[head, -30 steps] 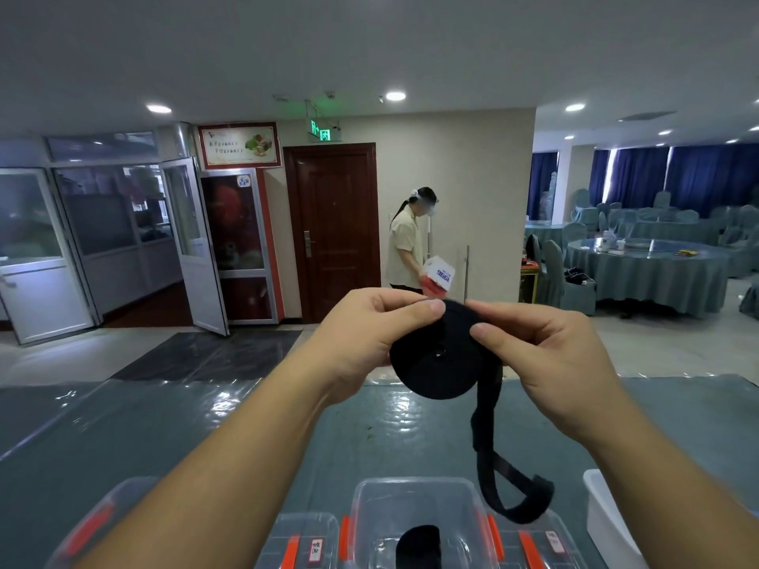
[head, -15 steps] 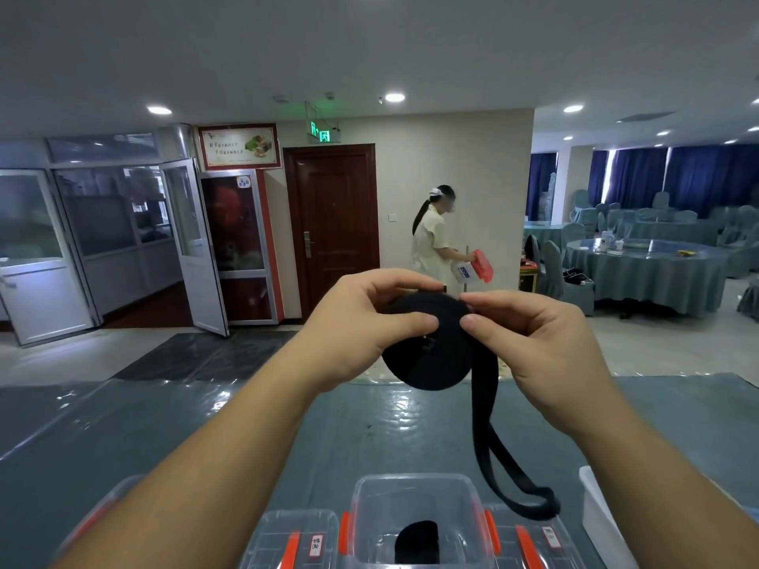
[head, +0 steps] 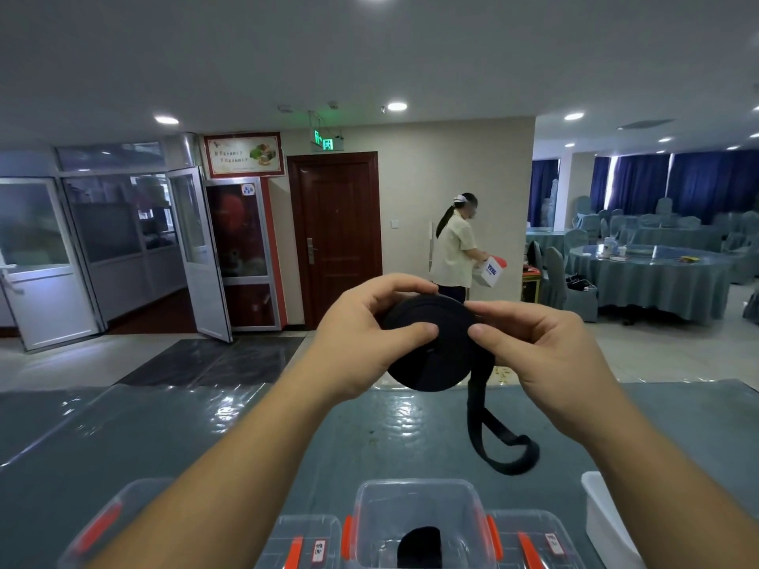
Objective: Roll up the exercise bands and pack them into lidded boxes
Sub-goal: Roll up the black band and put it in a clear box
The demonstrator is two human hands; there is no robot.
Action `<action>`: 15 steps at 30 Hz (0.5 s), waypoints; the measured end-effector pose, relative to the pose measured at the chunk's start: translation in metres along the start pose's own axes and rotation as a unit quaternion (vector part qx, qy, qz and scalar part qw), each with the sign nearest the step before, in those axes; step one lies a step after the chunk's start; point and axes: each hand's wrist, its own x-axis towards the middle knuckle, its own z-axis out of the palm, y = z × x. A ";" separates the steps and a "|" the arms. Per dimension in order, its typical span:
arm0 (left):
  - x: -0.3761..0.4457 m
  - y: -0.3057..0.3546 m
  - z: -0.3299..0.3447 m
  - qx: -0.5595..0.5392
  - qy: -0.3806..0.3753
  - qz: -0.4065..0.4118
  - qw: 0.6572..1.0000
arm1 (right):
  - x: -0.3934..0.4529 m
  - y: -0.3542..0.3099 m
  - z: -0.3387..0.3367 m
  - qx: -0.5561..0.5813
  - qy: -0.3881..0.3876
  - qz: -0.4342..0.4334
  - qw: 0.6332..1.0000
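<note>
Left hand (head: 361,342) and right hand (head: 546,351) both grip the rolled black band (head: 431,355) above the counter (head: 205,437). Its loose tail (head: 493,441) hangs down right.

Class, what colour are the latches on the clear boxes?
Orange-red latches on clear boxes, seen in the head view.

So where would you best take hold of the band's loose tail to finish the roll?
Probably high on the loose tail, just under the black roll, coming from the right with the right hand. It hangs straight there, while its looped end dangles lower; the left hand steadies the roll.
</note>
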 end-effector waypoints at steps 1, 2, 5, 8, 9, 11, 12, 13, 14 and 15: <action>0.000 0.000 0.000 0.019 -0.016 0.002 1.000 | 0.000 0.001 0.000 -0.006 0.001 -0.001 1.000; 0.001 0.000 0.000 0.048 -0.037 0.007 0.998 | 0.001 0.001 0.002 -0.008 -0.001 -0.003 1.000; 0.000 0.003 0.000 0.092 -0.057 0.012 0.994 | -0.001 0.002 0.005 0.000 0.003 -0.011 1.000; 0.000 0.002 -0.002 0.091 -0.024 0.028 0.995 | -0.007 0.010 0.005 -0.005 0.011 0.000 1.000; 0.000 0.002 -0.004 0.088 -0.012 0.031 0.996 | -0.010 0.016 0.004 -0.021 0.011 0.018 1.000; 0.000 0.001 -0.006 0.085 0.008 0.029 0.996 | -0.016 0.034 0.000 -0.084 0.005 0.085 0.993; 0.000 0.000 -0.007 0.088 0.017 0.031 0.995 | -0.021 0.041 -0.001 -0.113 -0.013 0.126 0.985; 0.000 -0.001 -0.007 0.092 0.026 0.032 0.995 | -0.026 0.049 -0.001 -0.123 -0.035 0.170 0.977; 0.000 -0.002 -0.008 0.097 0.034 0.034 0.994 | -0.031 0.056 0.001 -0.114 -0.055 0.214 0.969; 0.000 -0.003 -0.007 0.102 0.042 0.035 0.993 | -0.036 0.062 0.003 -0.094 -0.070 0.256 0.960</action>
